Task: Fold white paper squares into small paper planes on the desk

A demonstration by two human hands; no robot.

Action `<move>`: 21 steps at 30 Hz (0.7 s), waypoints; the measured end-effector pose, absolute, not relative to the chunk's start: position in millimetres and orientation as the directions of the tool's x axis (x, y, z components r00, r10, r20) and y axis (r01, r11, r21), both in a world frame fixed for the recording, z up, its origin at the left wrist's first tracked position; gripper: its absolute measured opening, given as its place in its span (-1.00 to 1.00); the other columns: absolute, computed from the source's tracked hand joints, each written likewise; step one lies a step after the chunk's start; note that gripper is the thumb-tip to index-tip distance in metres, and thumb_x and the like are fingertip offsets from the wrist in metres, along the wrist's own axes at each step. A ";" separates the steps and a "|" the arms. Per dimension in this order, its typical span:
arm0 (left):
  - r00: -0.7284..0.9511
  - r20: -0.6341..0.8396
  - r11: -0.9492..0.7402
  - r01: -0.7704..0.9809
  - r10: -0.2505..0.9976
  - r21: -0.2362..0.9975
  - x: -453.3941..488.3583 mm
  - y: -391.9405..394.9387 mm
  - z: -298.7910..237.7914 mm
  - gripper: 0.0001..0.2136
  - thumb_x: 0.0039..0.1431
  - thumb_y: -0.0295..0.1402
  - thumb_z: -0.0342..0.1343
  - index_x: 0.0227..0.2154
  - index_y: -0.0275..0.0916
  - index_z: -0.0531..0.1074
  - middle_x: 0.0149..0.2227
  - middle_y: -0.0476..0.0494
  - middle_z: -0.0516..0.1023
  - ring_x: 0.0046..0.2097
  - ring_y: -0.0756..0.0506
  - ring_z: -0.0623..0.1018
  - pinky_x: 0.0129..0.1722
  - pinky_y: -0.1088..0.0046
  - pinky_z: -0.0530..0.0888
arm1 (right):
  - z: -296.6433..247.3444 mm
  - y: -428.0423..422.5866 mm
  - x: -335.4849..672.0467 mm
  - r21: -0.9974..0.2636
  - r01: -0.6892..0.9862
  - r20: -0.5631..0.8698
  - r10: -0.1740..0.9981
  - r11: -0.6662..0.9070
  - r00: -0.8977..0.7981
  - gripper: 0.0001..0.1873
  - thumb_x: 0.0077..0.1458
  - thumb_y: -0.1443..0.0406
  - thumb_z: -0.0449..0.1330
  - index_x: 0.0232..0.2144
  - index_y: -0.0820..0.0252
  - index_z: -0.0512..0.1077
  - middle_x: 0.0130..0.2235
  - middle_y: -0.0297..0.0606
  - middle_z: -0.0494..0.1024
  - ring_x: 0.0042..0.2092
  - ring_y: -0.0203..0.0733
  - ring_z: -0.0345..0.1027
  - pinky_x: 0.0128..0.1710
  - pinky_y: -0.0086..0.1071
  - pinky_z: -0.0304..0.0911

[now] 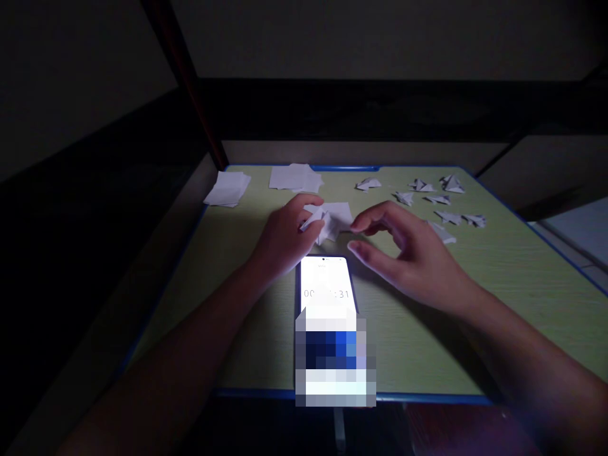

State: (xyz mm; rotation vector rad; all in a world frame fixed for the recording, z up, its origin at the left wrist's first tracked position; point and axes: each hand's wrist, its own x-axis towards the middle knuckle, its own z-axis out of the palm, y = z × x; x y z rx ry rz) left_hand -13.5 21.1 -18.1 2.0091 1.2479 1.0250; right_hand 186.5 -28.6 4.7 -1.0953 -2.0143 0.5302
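Note:
In the middle of the table, my left hand pinches a small folded piece of white paper between thumb and fingers. Behind and beside it lies a white paper sheet, partly covered by that folded piece. My right hand is just to the right, thumb and forefinger apart and curved, with nothing visible between them. Its forefinger tip is close to the sheet's right edge; whether it touches I cannot tell. Just in front of the hands lies a phone, its lit screen showing timer digits and its lower part pixelated.
Paper stacks lie at the far left and far middle. Several folded paper figures are spread over the far right. A flat paper piece lies behind my right hand. The yellow-green table has a blue rim; the room is dark.

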 end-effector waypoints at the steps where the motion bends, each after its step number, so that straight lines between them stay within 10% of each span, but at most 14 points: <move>1: 0.303 0.316 -0.431 0.483 0.899 0.762 -13.1 19.5 -16.4 -0.72 0.18 -0.44 0.10 -0.03 -0.27 0.42 -0.44 0.00 0.59 -0.51 0.03 0.51 -0.55 0.56 0.39 | 3.4 -25.5 186.5 -0.681 0.503 0.446 0.846 0.532 -0.291 -0.84 0.15 0.26 0.26 -0.21 0.18 0.43 -0.21 -0.19 0.54 -0.19 -0.10 0.43 -0.16 -0.18 0.36; 21: 0.538 0.331 -0.609 0.498 0.775 0.617 -6.8 -1.7 -2.5 -0.57 0.30 -0.34 0.07 0.21 -0.18 0.23 -0.31 -0.05 0.61 -0.46 0.03 0.54 -0.52 0.56 0.41 | -3.3 -19.3 179.9 -0.859 0.344 0.345 0.925 0.379 -0.158 -0.74 0.08 0.11 0.34 -0.40 0.20 0.59 -0.44 -0.26 0.61 -0.42 -0.24 0.42 -0.43 -0.36 0.26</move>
